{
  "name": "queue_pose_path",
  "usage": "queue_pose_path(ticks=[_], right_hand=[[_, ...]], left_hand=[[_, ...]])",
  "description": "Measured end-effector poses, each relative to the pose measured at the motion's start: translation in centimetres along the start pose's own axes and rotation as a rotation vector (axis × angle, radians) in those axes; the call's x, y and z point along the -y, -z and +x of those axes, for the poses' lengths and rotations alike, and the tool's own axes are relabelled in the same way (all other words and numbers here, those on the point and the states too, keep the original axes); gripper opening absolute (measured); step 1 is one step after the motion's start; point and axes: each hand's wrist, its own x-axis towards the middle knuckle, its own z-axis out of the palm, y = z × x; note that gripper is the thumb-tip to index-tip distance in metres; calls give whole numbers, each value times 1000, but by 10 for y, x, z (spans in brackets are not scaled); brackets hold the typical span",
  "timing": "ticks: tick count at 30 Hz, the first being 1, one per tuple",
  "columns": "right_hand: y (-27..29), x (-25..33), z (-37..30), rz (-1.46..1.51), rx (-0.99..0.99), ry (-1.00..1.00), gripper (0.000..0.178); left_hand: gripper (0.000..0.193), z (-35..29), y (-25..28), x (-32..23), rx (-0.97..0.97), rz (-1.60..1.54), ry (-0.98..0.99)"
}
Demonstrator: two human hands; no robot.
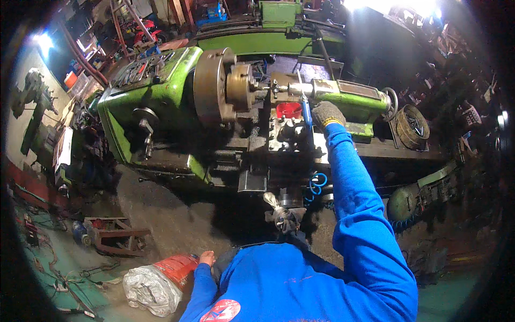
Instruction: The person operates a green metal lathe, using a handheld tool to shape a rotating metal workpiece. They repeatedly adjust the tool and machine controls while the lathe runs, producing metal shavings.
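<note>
Our right hand [328, 114] closed round blue blow gun [307, 114]; long axis, nozzle [304, 99] pointing forward of it. Left hand [207, 258] grip: we cannot tell.

Blue long-sleeved top [284, 273]; red-white patch [220, 311]; grey glove [326, 113], yellow cuff [333, 123]

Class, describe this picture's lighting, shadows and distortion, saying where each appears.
Head view: white glare washes out the top edge, right of centre; a bright white light flares at upper left. Head view: deep shadow lies beneath the green metal lathe. Head view: the wide lens bows the surroundings toward a black rim.
</note>
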Motion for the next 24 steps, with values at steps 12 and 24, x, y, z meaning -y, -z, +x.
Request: queue_pose_path(ticks=[12,24], right_hand=[[8,8,-7,0,24,-99,41],[7,5,-2,11,49,-101,43]], left_hand=[[65,-12,6,16,289,656,-97],[65,-33,1,28,304,505,-48]])
